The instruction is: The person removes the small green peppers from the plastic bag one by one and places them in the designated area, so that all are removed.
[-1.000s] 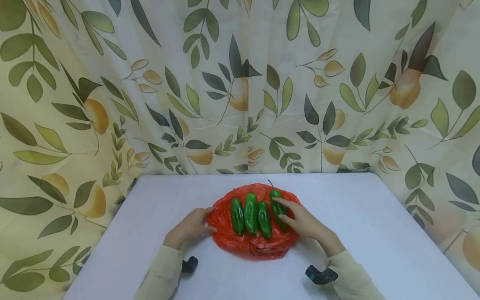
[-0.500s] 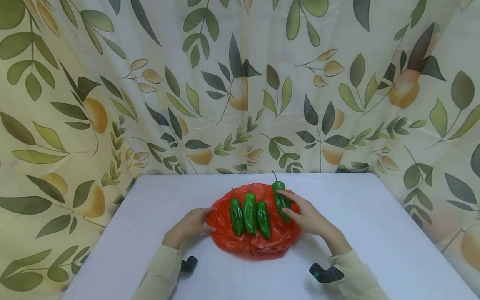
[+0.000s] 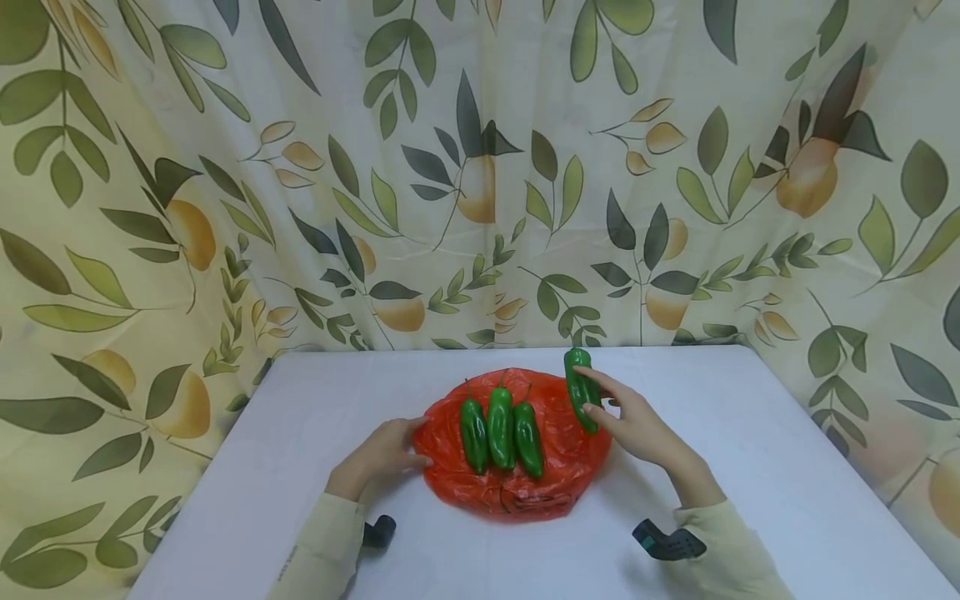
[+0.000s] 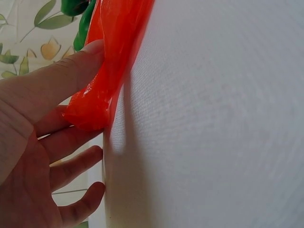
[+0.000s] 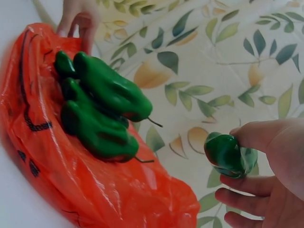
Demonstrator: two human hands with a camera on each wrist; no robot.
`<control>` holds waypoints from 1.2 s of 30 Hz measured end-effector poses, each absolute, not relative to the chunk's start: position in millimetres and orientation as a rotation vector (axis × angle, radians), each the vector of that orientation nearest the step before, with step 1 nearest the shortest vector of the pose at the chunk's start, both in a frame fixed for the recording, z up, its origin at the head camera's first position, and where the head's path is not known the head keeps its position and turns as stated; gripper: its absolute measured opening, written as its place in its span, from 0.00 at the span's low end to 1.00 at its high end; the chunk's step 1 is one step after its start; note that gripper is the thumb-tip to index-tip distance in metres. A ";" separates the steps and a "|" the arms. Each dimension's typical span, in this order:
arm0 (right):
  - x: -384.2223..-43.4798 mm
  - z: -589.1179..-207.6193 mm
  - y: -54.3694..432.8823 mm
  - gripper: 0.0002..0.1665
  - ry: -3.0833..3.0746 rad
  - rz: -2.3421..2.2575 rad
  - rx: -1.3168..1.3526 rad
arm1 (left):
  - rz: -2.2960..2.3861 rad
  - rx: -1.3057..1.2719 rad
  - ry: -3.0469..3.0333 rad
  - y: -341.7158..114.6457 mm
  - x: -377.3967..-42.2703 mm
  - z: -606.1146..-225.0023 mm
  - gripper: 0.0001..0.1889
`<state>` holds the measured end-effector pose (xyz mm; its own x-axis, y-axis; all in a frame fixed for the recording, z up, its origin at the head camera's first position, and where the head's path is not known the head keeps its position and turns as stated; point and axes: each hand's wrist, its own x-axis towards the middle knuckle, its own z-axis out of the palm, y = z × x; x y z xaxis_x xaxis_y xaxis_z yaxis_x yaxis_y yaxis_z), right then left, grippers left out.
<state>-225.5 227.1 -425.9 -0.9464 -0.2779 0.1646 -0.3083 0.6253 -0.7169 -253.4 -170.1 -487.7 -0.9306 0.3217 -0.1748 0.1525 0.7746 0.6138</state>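
Three green peppers (image 3: pixel 501 427) lie side by side on a red plastic bag (image 3: pixel 558 475) in the middle of the table. Above the bag's right side, my right hand (image 3: pixel 637 427) holds another green pepper (image 3: pixel 579 392) between thumb and fingers, stem end pointing away. The right wrist view shows this held pepper (image 5: pixel 223 154) apart from the bag, partly covered by the thumb and fingers. My left hand (image 3: pixel 381 454) pinches the bag's left edge; in the left wrist view the thumb lies over the red plastic (image 4: pixel 102 95) and fingers lie under it.
A white table (image 3: pixel 750 467) carries the bag. A leaf-and-fruit patterned curtain (image 3: pixel 480 250) hangs behind the table and along both sides. Dark wrist devices (image 3: pixel 667 542) sit below both forearms.
My right hand has lifted the rightmost pepper off the bag and moved it right and away from me. The left hand and the other peppers stay where they were.
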 end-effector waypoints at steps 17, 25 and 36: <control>-234.1 -428.7 257.0 0.37 -2.754 1.312 0.380 | 0.869 0.347 2.707 -168.0 -251.1 -485.0 0.39; -238.4 -433.5 267.0 0.39 -2.768 1.352 0.329 | 0.871 0.357 2.715 -169.2 -249.6 -483.4 0.39; -245.0 -448.0 278.4 0.38 -2.842 1.358 0.226 | 0.865 0.374 2.716 -168.6 -251.4 -485.3 0.39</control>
<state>-245.0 278.4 -448.0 -0.9896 -0.1357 0.0468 -0.1216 0.6201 -0.7751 -251.4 -168.6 -485.3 -0.9313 0.3208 -0.1726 0.1620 0.7890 0.5927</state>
